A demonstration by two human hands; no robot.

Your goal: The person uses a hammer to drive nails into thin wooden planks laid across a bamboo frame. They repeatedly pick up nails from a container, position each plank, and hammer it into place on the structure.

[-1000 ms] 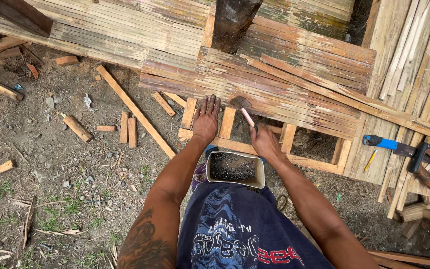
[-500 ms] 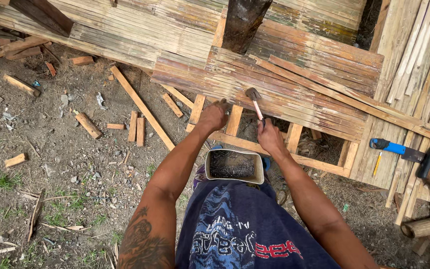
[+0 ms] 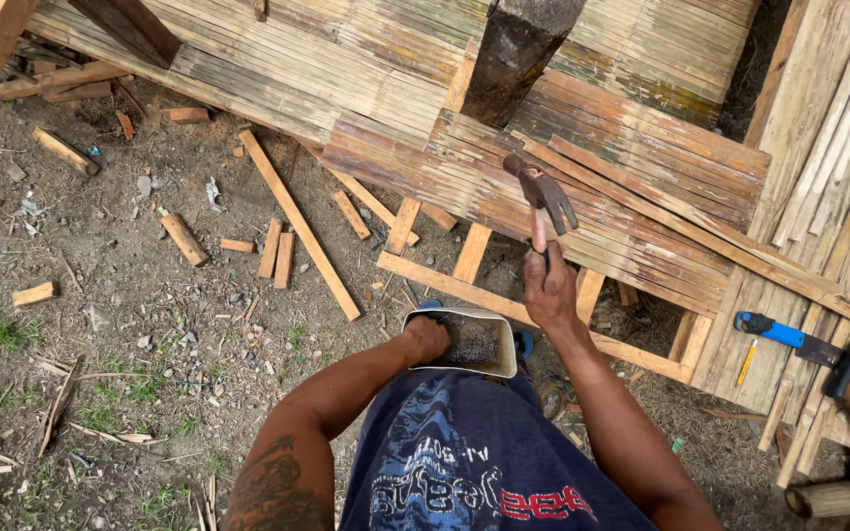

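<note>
1. Hammer (image 3: 541, 192): raised above the bamboo slats, head at 12 o'clock of the right hand (image 3: 549, 290), handle upright.
2. Right hand: grip closed around the lower handle, knuckles toward the camera.
3. Tub (image 3: 464, 344): white, rectangular, holding dark nails; it sits in front of the person's waist, at 8 o'clock of the right hand.
4. Left hand (image 3: 427, 339): fingers dipped into the tub's left end among the nails; whether the grip has closed on any cannot be told.
5. Frame (image 3: 504, 310): pale wooden rails and short cross-pieces, just beyond the tub, running under the slats.
6. Slats (image 3: 622, 211): flattened bamboo panel laid over the frame, at 12 to 2 o'clock of the tub.
7. Post (image 3: 514, 54): dark, standing through the panel at 12 o'clock.
8. Saw (image 3: 819, 359): blue handle, lying on bamboo strips at 3 o'clock.
9. Offcuts (image 3: 277, 246): short wood pieces scattered on bare ground at 10 o'clock.
</note>
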